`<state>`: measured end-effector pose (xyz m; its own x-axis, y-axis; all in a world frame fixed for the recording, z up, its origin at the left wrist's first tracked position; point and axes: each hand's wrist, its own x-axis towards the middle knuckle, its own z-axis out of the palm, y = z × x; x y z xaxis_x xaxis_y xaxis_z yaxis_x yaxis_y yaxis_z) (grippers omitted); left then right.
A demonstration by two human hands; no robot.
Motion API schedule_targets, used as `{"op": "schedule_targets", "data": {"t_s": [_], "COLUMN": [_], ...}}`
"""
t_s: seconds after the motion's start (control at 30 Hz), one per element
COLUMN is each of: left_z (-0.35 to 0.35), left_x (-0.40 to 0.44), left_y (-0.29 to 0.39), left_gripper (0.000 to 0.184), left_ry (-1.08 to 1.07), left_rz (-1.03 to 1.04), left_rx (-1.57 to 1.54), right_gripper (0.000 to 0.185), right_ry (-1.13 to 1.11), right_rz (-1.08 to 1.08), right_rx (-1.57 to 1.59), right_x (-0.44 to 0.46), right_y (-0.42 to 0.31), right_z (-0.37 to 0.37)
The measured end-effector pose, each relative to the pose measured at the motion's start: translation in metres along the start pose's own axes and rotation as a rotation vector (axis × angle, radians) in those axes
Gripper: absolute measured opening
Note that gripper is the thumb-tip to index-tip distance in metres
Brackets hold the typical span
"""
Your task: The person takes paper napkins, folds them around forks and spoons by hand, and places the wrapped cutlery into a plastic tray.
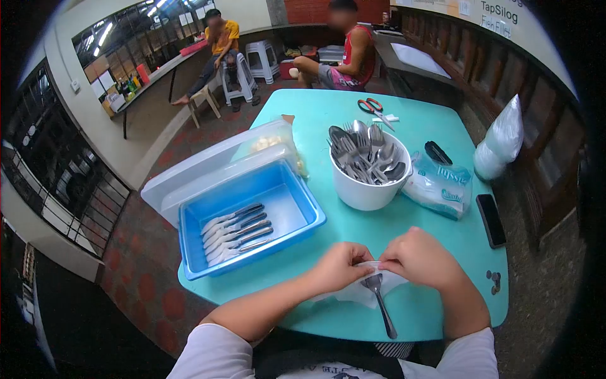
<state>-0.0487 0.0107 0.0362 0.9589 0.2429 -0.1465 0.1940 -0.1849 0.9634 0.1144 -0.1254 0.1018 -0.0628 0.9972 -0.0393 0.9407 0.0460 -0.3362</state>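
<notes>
In the head view, a white paper napkin [357,294] lies at the near side of the turquoise table. On it rests a metal fork [383,307], tines away from me and handle toward me. My left hand [339,268] pinches the napkin's far edge just left of the tines. From the other side, my right hand [421,256] pinches the same edge, its fingertips close to the left ones. Beyond my left arm, a blue tray [297,213] holds several pieces of cutlery [237,235] with napkin-wrapped ends. A white tub [366,197] packed with spoons and forks stands past my hands.
Around the table are a clear lid [189,178], a napkin pack [437,192], scissors [377,112], a black object [437,153], a phone [491,220], coins [495,282] and a white plastic bag [499,144]. Two people [222,41] sit at the back.
</notes>
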Motion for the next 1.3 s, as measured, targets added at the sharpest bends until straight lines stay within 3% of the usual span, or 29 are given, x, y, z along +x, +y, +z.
{"op": "schedule_targets", "data": {"t_s": [0.1, 0.27, 0.4, 0.7, 0.8, 0.9, 1.0, 1.1, 1.2, 1.3], "left_z": [-0.007, -0.022, -0.022, -0.035, -0.042, -0.044, -0.038, -0.030, -0.029, -0.029], "left_x": [-0.002, 0.010, 0.009, 0.009, 0.009, 0.008, 0.003, 0.002, 0.001, 0.003], "left_y": [0.010, 0.000, 0.000, -0.005, -0.008, -0.006, -0.005, 0.002, 0.001, -0.003], "left_gripper": [0.012, 0.011, 0.012, 0.012, 0.013, 0.012, 0.012, 0.011, 0.012, 0.013], "left_ry": [0.062, 0.243, 0.374, 0.545, 0.552, 0.532, 0.483, 0.443, 0.413, 0.393], "left_rz": [0.054, 0.041, 0.165, 0.298, 0.356, 0.445, 0.504, 0.532, 0.516, 0.511], "left_rx": [0.164, 0.120, -0.021, -0.047, -0.006, 0.024, 0.128, 0.187, 0.199, 0.243], "right_gripper": [0.016, 0.012, 0.006, 0.004, 0.006, 0.007, 0.012, 0.015, 0.019, 0.018], "right_ry": [0.028, 0.256, 0.403, 0.345, 0.137, 0.187, 0.421, 0.595, 0.393, 0.361], "right_rz": [0.015, -0.064, -0.119, -0.183, -0.190, -0.238, -0.129, -0.096, -0.069, -0.106], "right_rx": [-0.036, -0.281, -0.392, -0.404, -0.197, 0.132, 0.226, 0.521, 0.750, 0.750], "right_x": [0.000, 0.002, 0.004, -0.005, -0.014, -0.018, -0.006, 0.021, 0.028, 0.030], "right_y": [0.000, -0.009, -0.022, -0.046, -0.047, -0.041, -0.023, 0.002, 0.013, 0.022], "right_z": [-0.005, 0.000, 0.014, 0.021, 0.005, -0.012, -0.019, 0.007, 0.021, 0.025]}}
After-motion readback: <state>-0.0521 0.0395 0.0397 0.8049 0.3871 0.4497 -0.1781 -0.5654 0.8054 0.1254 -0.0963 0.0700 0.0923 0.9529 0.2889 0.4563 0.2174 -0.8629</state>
